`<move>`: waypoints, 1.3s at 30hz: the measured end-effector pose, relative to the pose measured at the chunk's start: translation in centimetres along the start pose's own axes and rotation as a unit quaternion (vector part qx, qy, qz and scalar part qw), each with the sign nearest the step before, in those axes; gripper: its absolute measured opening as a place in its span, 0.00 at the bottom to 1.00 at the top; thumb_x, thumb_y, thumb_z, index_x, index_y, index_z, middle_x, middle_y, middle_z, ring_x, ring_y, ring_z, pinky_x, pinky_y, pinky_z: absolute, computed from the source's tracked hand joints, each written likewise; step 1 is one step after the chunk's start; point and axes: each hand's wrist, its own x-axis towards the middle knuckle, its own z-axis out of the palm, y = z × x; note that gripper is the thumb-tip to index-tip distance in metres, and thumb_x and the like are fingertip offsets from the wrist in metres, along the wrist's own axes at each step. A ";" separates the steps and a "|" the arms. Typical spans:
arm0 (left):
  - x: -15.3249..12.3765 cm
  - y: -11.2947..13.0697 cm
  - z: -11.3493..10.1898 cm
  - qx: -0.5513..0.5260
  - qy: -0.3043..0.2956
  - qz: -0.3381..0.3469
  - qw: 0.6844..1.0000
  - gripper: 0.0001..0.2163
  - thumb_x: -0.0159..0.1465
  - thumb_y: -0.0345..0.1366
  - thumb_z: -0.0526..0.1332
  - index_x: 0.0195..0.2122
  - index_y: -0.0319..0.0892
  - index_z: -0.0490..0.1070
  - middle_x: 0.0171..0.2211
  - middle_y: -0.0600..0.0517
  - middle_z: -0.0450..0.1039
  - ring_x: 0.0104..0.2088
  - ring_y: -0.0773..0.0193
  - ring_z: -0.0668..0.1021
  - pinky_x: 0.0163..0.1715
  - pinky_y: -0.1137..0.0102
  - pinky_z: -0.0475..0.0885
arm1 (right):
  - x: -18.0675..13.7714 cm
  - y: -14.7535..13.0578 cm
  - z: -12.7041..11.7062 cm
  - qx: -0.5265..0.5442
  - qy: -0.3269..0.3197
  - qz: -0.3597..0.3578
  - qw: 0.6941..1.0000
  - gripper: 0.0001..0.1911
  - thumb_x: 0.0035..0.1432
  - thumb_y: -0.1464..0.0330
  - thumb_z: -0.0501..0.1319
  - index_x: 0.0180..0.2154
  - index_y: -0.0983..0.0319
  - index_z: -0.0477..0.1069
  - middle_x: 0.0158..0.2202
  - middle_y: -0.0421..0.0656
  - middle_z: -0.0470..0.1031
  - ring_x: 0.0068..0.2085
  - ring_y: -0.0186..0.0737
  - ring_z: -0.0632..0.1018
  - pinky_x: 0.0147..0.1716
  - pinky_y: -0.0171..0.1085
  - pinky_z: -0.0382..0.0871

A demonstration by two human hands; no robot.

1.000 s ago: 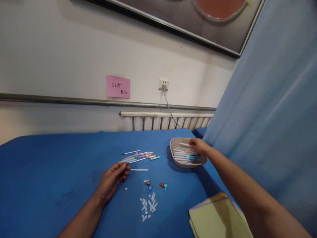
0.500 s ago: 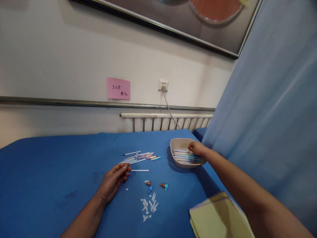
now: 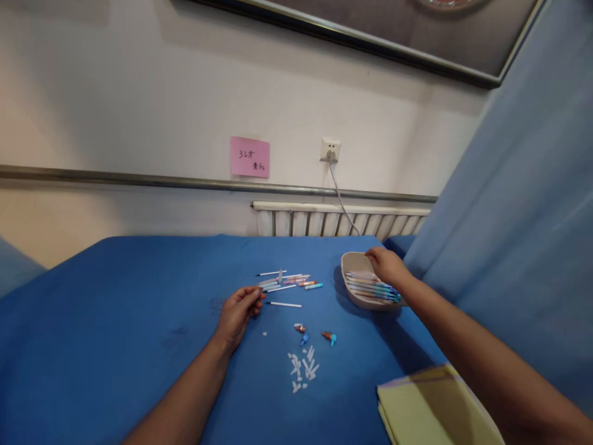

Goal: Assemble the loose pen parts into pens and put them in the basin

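My left hand [image 3: 239,314] is low over the blue-covered surface, thumb and fingers pressed together. Whatever the pinch holds is hidden. Just past its fingertips lies a loose group of pens and pen parts [image 3: 281,288], and a thin white refill [image 3: 285,304] with a dark tip lies nearer me. My right hand [image 3: 388,266] is at the back rim of a beige plastic basket [image 3: 354,258], fingers closed; I cannot make out whether they hold the rim or something small. Inside the basket several pens [image 3: 373,287] lie side by side.
Small white pieces [image 3: 303,368] lie scattered in front of me. Brown-and-blue pen toppers [image 3: 329,336] are just beyond them. A folded yellow cloth [image 3: 430,402] is at the front right. A blue curtain [image 3: 491,185] hangs on the right, and a radiator [image 3: 315,219] stands behind.
My right hand has moved from over the pens inside the basket to its back rim. My left hand stays near the pen parts. The whole view has shifted, with my head turning left.
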 end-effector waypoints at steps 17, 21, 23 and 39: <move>1.4 -1.4 -1.1 0.401 0.005 0.197 0.895 0.11 0.57 0.41 0.57 0.36 0.43 0.75 0.34 0.51 0.77 0.35 0.59 0.77 0.37 0.69 0.68 | -1.5 -10.9 11.4 0.248 0.044 -0.025 0.967 0.11 0.57 0.72 0.53 0.39 0.61 0.71 0.39 0.45 0.75 0.42 0.41 0.74 0.43 0.36 0.65; 1.5 -1.2 -0.7 0.432 0.000 0.202 0.879 0.10 0.58 0.39 0.57 0.36 0.44 0.75 0.35 0.51 0.77 0.35 0.60 0.76 0.38 0.69 0.68 | -1.0 -12.9 11.8 0.228 0.020 -0.123 0.966 0.12 0.58 0.74 0.53 0.41 0.60 0.71 0.43 0.44 0.75 0.46 0.40 0.72 0.48 0.37 0.62; 1.6 -1.0 -0.8 0.415 0.020 0.196 0.888 0.11 0.58 0.40 0.57 0.38 0.43 0.75 0.35 0.51 0.77 0.33 0.60 0.76 0.37 0.69 0.68 | -0.7 -14.5 11.8 0.216 -0.006 -0.189 0.958 0.14 0.57 0.76 0.54 0.44 0.59 0.70 0.46 0.43 0.73 0.48 0.40 0.70 0.50 0.38 0.59; 1.6 -1.4 -0.9 0.358 0.044 0.180 0.915 0.11 0.57 0.38 0.57 0.38 0.41 0.74 0.33 0.50 0.77 0.34 0.60 0.76 0.36 0.68 0.69 | -1.4 -17.0 11.9 0.167 -0.056 -0.262 0.949 0.10 0.57 0.72 0.57 0.42 0.62 0.70 0.42 0.46 0.72 0.46 0.41 0.71 0.46 0.36 0.61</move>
